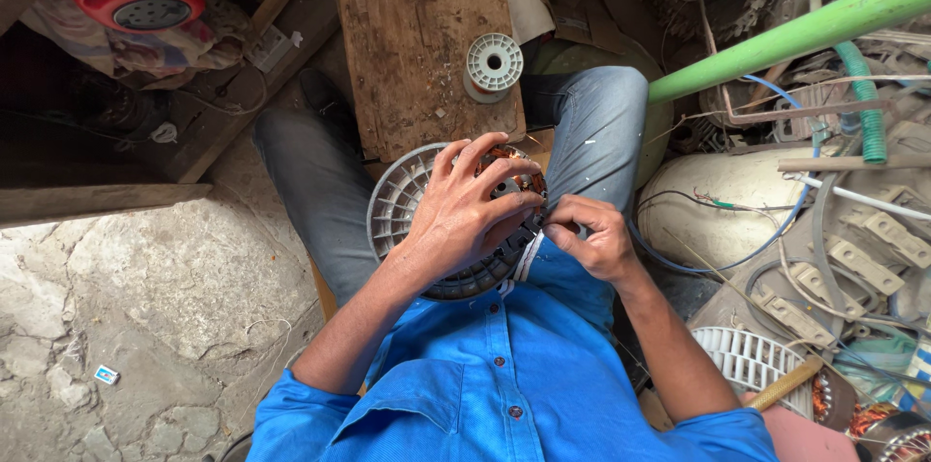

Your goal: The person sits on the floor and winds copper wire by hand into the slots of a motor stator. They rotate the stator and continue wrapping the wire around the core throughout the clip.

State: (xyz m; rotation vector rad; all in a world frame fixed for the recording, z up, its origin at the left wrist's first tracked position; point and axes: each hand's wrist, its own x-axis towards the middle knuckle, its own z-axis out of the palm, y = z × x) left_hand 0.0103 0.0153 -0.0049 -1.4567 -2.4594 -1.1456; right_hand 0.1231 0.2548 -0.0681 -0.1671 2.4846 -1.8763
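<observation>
Blue shirt sleeves (504,384) lead down to both hands over the person's lap. Left hand (465,215), fingers spread and curled, lies on a round grey motor stator (402,205) with copper windings. Right hand (592,239) pinches its edge with closed fingertips. Beyond, an empty white spool (493,64) stands on a wooden board (407,45).

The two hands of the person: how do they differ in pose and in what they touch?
The left hand lies spread, fingers apart, flat over the round white ribbed motor part on the lap. The right hand is curled, its fingertips pinched together at that part's right edge, beside the copper windings. The left hand covers much of the part; the right touches only its rim. Both are bare, with blue sleeves.
</observation>
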